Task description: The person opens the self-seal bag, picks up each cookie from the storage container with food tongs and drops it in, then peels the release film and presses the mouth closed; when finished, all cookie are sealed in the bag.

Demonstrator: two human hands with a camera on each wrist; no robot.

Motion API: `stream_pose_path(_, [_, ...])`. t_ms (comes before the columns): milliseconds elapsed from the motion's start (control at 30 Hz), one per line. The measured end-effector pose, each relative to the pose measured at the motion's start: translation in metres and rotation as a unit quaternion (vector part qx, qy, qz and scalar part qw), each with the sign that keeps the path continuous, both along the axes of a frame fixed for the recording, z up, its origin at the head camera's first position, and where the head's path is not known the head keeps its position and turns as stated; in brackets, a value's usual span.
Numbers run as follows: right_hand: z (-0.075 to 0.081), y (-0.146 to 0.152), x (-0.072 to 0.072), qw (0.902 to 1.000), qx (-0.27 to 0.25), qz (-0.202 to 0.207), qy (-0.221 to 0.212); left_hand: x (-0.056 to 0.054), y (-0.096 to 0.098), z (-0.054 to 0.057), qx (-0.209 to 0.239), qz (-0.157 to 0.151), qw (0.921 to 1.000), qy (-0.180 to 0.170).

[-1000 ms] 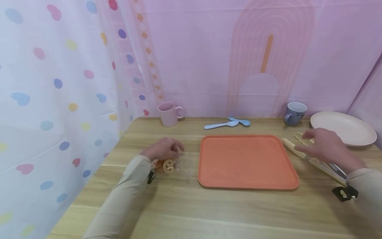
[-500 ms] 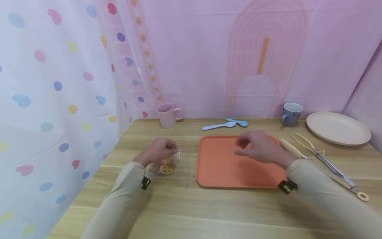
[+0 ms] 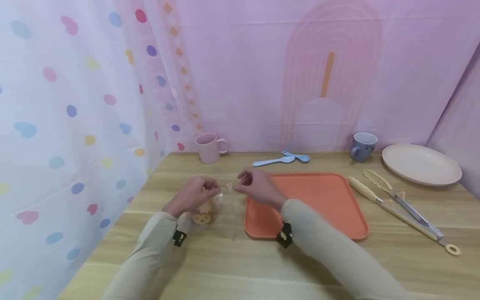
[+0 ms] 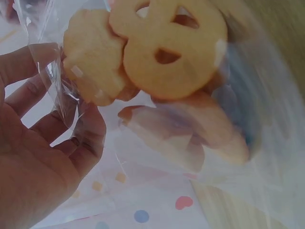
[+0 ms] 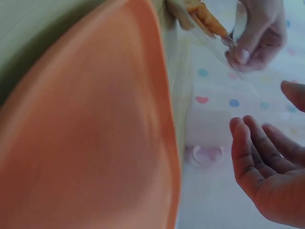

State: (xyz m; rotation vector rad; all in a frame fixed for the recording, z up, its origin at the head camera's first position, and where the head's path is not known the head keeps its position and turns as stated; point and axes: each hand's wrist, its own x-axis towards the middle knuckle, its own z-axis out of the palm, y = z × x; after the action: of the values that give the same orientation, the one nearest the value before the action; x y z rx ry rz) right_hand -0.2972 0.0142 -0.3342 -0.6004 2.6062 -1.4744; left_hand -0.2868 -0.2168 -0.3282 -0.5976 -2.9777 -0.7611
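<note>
A clear plastic bag (image 3: 226,216) of cookies (image 3: 202,218) is held over the left side of the wooden table. My left hand (image 3: 193,193) pinches it near the top. Seen from the left wrist, a round face-shaped cookie (image 4: 169,78) with cut-out eyes and mouth lies against a scalloped cookie (image 4: 93,59) inside the film. My right hand (image 3: 259,186) is at the bag's upper right edge, over the left part of the orange tray (image 3: 318,208). In the right wrist view a gap separates its thumb from its bent fingers (image 5: 257,148).
Metal tongs with cream ends (image 3: 397,210) lie right of the tray. Behind stand a pink mug (image 3: 208,148), two blue spoons (image 3: 273,161), a blue-grey mug (image 3: 363,147) and a cream plate (image 3: 421,164). Curtains (image 3: 243,83) hang along the back and left.
My right hand has swung left from above the tongs, across the tray, to the bag's edge. My left hand has stayed on the bag, which has shifted slightly left in view.
</note>
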Motion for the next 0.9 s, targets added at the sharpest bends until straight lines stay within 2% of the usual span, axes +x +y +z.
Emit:
stream_pose_path(233, [-0.01,-0.02,-0.006,0.9972,-0.068,-0.003,-0.031,0.003,0.001,-0.001,0.015,-0.011,0.9998,0.012])
stream_pose_path(367, [-0.01,-0.02,-0.006,0.9938,-0.105,0.003,-0.035,0.003,-0.001,0.001,0.028,-0.029,0.9992,-0.003])
stream_pose_path(567, [-0.008,-0.021,-0.004,0.9919,-0.122,0.026,-0.025,0.002,0.0,0.007,0.043,-0.063,0.9969,-0.018])
stream_pose_path(900, [-0.007,-0.02,-0.001,0.9893,-0.136,0.052,-0.009,-0.001,0.004,0.003,0.116,-0.049,0.9911,-0.044])
